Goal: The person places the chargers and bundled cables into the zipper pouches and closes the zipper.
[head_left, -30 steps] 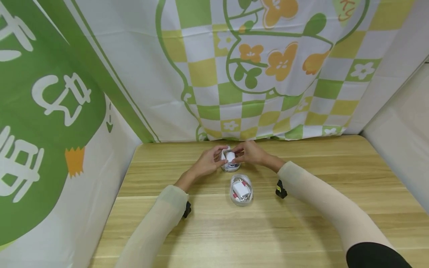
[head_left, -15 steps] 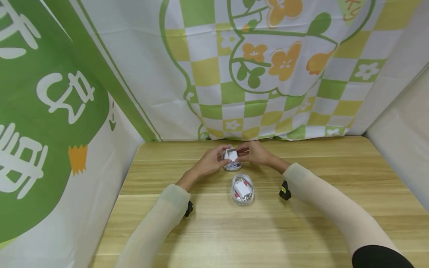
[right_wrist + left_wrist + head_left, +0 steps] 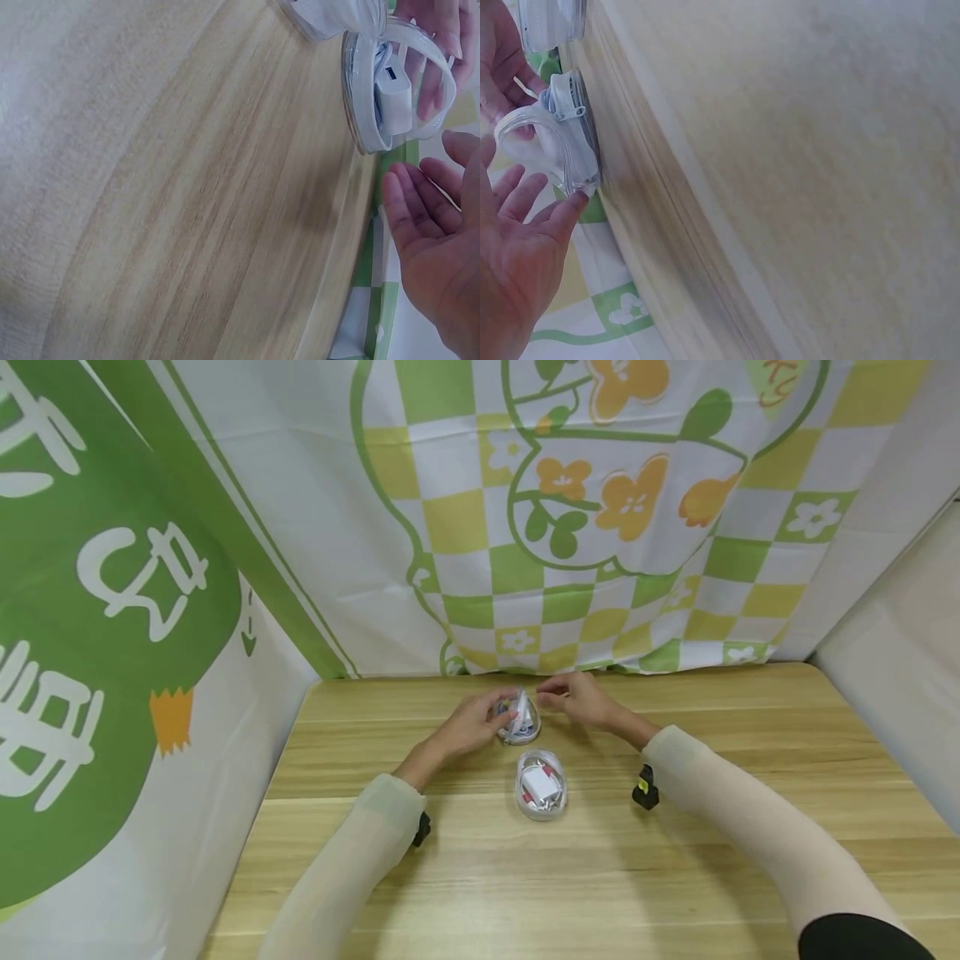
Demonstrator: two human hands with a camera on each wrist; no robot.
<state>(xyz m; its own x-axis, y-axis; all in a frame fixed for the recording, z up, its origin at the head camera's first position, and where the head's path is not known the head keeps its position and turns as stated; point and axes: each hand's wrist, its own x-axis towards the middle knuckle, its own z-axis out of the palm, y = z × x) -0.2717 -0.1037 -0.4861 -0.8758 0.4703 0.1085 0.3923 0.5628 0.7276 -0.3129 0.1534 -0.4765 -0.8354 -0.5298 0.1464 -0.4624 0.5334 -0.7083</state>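
At the back of the table, a clear zip pouch (image 3: pixel 528 723) stands with its round lid (image 3: pixel 439 124) folded up. Inside are a white charger plug (image 3: pixel 394 96) and a coiled cable, with the plug's USB port showing in the right wrist view. My left hand (image 3: pixel 468 722) holds the pouch on its left side, thumb in front and fingers by the lid. To the right, my right hand (image 3: pixel 581 700) is apart from it, its fingers loosely bent with nothing in them. Nearer the front lies a second clear pouch (image 3: pixel 542 814) with a white plug and cable.
The wooden table (image 3: pixel 487 885) ends at the back against a hanging printed cloth (image 3: pixel 517 585). A green and white cloth (image 3: pixel 187 635) hangs on the left, and a pale cloth wall (image 3: pixel 892 643) stands on the right.
My right hand has let go of the white plug and drawn back to the right. The plug now sits lower in the pouch. My left hand stays at the pouch.
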